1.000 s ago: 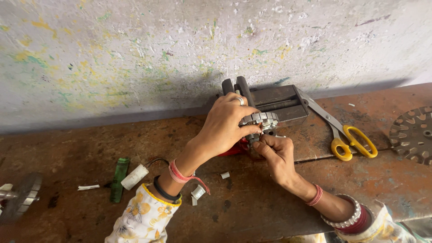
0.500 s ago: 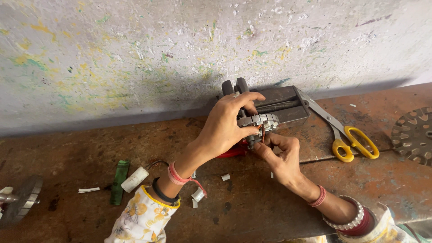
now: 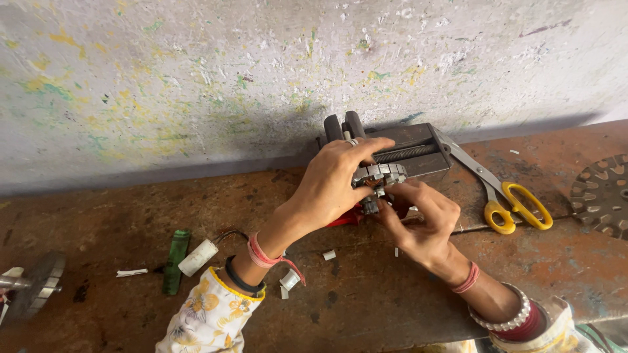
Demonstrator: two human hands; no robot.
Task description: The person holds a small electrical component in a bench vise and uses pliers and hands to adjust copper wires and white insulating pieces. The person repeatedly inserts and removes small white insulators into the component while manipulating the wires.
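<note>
The toothed metal part [image 3: 381, 173] sits at the vise [image 3: 399, 149] by the bench's back edge, half hidden under the left hand [image 3: 333, 183] gripping it; the right hand [image 3: 422, 219] pinches its underside. Scissors [image 3: 507, 199] lie right; a slotted disc [image 3: 602, 195] is cut off. Worn brown bench [image 3: 366, 307], paint-flecked wall [image 3: 196, 78].

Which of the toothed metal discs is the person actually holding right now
The small toothed metal ring, gripped by the left hand beside the vise. The larger slotted disc lies untouched at the bench's right edge.
</note>
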